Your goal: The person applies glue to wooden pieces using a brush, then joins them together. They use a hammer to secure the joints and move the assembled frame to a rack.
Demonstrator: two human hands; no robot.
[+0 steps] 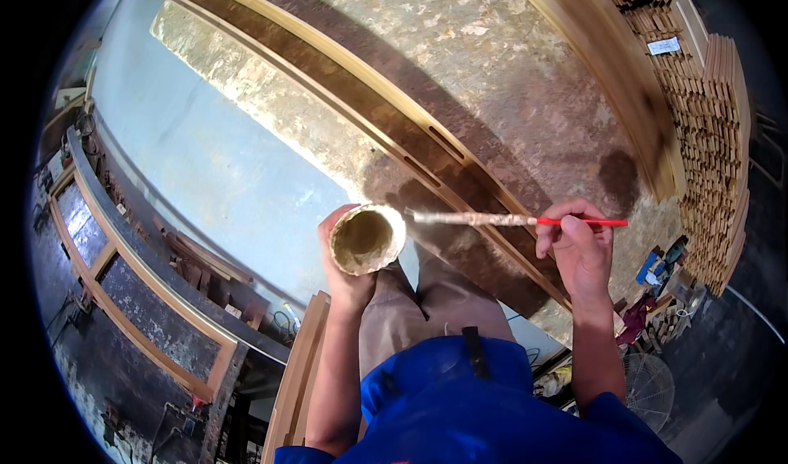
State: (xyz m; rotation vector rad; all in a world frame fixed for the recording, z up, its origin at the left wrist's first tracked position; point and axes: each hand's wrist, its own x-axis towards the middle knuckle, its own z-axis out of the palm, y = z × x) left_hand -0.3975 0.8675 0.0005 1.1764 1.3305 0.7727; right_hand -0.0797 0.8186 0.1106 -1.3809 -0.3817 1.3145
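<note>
My left hand [338, 251] is wrapped round the side of a round cup [368, 239] with a pale, crusted rim. The cup's mouth faces up and its inside looks brownish; how full it is I cannot tell. Between the thumb and fingers of my right hand [581, 246] is a thin red-handled brush [476, 218], its shaft caked with whitish-brown residue. The brush lies nearly level, its tip just right of the cup's rim. Beneath it run two long wooden rails [328, 99] on edge, side by side, each with a narrow slot cut in its upper edge.
The rails lie on a stained worktable [525, 95]. A thick wooden board [607, 45] and tall stacks of wood strips [706, 152] stand at the right. A fan [648, 390] is lower right. Leftward, wooden frames [123, 316] and planks [300, 365] stand past the pale floor [205, 136].
</note>
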